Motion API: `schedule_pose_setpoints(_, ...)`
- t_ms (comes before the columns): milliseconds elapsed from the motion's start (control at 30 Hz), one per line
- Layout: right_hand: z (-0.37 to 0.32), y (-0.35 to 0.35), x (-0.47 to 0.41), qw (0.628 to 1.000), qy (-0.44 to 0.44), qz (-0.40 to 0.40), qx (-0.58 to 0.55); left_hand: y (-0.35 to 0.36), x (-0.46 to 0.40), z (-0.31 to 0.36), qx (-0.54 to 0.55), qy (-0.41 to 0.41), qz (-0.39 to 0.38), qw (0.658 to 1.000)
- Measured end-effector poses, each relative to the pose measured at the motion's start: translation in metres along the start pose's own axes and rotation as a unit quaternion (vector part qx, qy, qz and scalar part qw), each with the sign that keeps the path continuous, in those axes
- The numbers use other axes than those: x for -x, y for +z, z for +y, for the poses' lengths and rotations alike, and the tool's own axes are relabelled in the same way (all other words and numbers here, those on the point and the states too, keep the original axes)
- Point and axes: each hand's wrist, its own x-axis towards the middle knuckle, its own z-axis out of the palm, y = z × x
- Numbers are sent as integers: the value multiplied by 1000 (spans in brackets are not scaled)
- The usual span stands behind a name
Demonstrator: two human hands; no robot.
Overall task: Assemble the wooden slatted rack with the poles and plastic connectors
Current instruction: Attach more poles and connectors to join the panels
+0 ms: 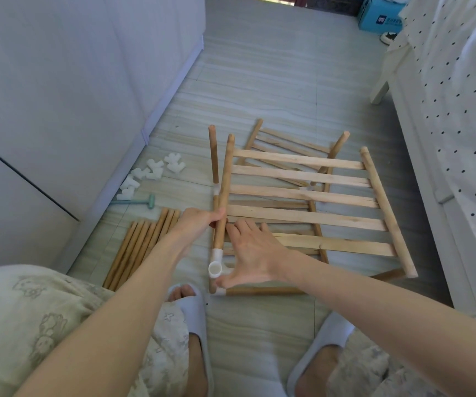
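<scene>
With our left hand (pixel 199 222) wrapped round the slatted panel's side rail (pixel 223 196) and our right hand (pixel 252 253) spread, thumb on the white corner connector (pixel 216 266), we should press it squarely home.

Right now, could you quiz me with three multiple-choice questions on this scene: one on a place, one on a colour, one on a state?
1. Where do the spare poles lie?
A) on the bed
B) on the floor left of the slatted panel
C) in the blue box

2. What colour are the loose connectors?
A) white
B) red
C) black

3. What is the left hand doing?
A) hanging idle
B) gripping the panel's side pole
C) holding the mallet

Answers: B, bundled beside the left arm; A, a white heap near the wall; B, fingers curl round it.
</scene>
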Motion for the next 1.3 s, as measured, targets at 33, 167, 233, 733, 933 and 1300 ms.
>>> schedule_pose_setpoints(33,0,0,-1,1000,-2,2,0,0,1,0,-4,1,-2,1000)
schedule_pose_setpoints(167,0,1,-2,1000,-7,20,-2,-1,2,1,-21,-1,-3,1000)
schedule_pose_setpoints(233,0,2,-1,1000,-8,28,-11,-1,2,0,-22,-1,0,1000)
schedule_pose_setpoints(733,-1,5,-3,998,-23,36,-35,5,9,-12,31,0,38,999)
schedule_pose_setpoints(933,3,11,3,999,-14,26,-21,3,14,-10,18,-16,10,1000)
schedule_pose_setpoints(1300,6,10,-2,998,-11,10,-66,18,4,2,-56,100,55,992)
